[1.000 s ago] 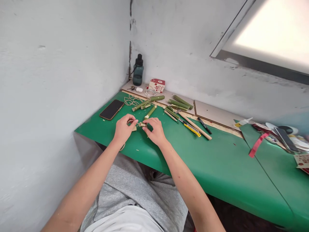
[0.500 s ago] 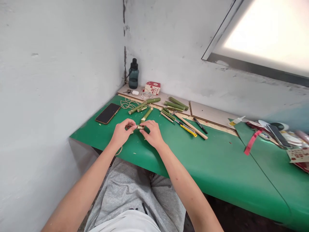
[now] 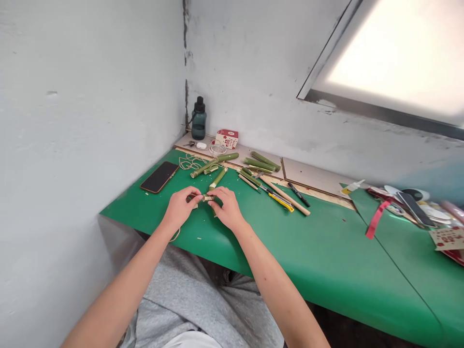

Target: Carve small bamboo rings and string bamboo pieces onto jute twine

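My left hand (image 3: 182,207) is closed in a pinch low over the green table top, close to a strand of twine (image 3: 176,235) that hangs by its wrist. What lies between its fingertips is too small to be sure of. Between the two hands shows the pale cut end of a short bamboo piece (image 3: 207,198), gripped by the thumb and fingers of my right hand (image 3: 225,205). Just behind the right hand, a green bamboo stick (image 3: 218,178) points away from me; its near end is hidden by the fingers.
Farther back lie a long bamboo stick (image 3: 215,165), tangled twine (image 3: 190,162) and split bamboo pieces (image 3: 260,164). A phone (image 3: 159,177) is at left. To the right are a yellow utility knife (image 3: 282,202), a wooden-handled tool (image 3: 286,195) and a black marker (image 3: 299,194). A bottle (image 3: 198,120) stands in the corner.
The camera view has shifted slightly. My fingertips have drawn a little apart, and more of the bamboo piece's pale end shows between them.
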Demonstrator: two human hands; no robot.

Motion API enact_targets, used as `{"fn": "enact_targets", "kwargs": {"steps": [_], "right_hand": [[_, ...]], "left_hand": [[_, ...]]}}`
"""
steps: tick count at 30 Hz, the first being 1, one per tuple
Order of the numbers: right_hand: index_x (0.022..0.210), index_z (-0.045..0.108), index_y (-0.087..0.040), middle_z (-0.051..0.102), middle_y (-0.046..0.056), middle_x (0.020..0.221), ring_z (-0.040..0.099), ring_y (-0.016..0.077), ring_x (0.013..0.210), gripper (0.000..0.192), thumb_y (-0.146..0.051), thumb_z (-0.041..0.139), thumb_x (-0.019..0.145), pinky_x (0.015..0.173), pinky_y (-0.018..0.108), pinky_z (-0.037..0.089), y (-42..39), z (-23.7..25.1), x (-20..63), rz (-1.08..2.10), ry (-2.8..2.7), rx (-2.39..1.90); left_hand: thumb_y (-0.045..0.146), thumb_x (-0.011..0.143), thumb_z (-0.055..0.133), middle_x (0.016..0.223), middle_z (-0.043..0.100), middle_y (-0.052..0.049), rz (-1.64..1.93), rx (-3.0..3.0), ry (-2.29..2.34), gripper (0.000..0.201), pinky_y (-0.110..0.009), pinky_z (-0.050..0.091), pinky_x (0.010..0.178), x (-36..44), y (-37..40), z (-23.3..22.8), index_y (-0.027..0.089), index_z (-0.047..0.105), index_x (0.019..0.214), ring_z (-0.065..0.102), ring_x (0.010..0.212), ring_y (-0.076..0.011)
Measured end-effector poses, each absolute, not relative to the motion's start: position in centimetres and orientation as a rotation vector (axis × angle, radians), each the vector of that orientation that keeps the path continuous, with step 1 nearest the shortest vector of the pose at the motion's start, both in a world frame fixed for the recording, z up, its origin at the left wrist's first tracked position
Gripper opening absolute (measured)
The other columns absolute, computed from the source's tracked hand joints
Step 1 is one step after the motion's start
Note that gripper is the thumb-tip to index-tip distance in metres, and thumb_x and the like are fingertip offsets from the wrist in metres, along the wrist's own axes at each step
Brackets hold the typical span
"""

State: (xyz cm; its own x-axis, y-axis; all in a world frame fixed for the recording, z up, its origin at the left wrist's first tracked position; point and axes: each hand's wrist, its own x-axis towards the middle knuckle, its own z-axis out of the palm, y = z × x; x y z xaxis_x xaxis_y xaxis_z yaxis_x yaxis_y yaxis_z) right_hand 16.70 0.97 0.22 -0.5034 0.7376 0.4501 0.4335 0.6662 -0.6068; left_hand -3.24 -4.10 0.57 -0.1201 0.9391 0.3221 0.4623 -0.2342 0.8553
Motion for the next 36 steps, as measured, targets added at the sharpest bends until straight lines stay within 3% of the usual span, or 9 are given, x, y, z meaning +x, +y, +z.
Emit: {"fn": "enact_targets", "kwargs": {"steps": [7,15,24,31,36], "right_hand": [[0.115,0.071,-0.025,0.076,0.008,0.115,0.071,0.0242,0.100,0.023,-0.016,0.065,0.094,0.098,0.047,0.047,1.08,0.18,16.72,0.608,-2.148,-0.905],[0.115,0.074,-0.026,0.075,0.008,0.113,0.071,0.0243,0.103,0.028,-0.013,0.066,0.091,0.096,0.045,0.056,1.34,-0.29,16.79,0.687,-2.082,-0.838],[0.111,0.077,-0.026,0.075,0.008,0.109,0.072,0.0234,0.102,0.026,-0.013,0.070,0.089,0.095,0.042,0.059,1.37,-0.52,16.69,0.721,-2.025,-0.822],[0.110,0.078,-0.026,0.074,0.008,0.102,0.071,0.0224,0.093,0.023,-0.017,0.072,0.090,0.088,0.041,0.060,1.14,-0.50,16.67,0.703,-2.053,-0.847],[0.110,0.078,-0.026,0.075,0.007,0.105,0.072,0.0223,0.096,0.023,-0.016,0.072,0.090,0.091,0.041,0.059,1.15,-0.35,16.57,0.702,-2.065,-0.834]], "left_hand": [[0.028,0.094,0.065,0.093,0.076,-0.003,1.325,1.775,1.525,0.010,-0.031,0.056,0.074,-3.28,-4.32,0.33,0.023,0.073,0.093,0.069,0.077,-0.0184],[0.029,0.098,0.062,0.098,0.075,-0.003,1.315,1.851,1.519,0.013,-0.030,0.052,0.071,-3.35,-4.34,0.22,0.025,0.074,0.095,0.069,0.084,-0.0192],[0.032,0.097,0.065,0.103,0.075,-0.004,1.348,1.797,1.552,0.012,-0.034,0.058,0.084,-3.04,-4.12,-0.37,0.024,0.071,0.102,0.072,0.091,-0.0206],[0.030,0.094,0.068,0.089,0.075,-0.001,1.295,1.772,1.566,0.009,-0.031,0.055,0.075,-3.16,-3.71,-0.25,0.024,0.072,0.088,0.070,0.079,-0.0192],[0.029,0.092,0.069,0.092,0.074,-0.002,1.290,1.784,1.547,0.008,-0.032,0.056,0.078,-3.27,-3.94,0.05,0.024,0.072,0.087,0.070,0.084,-0.0195]]}}
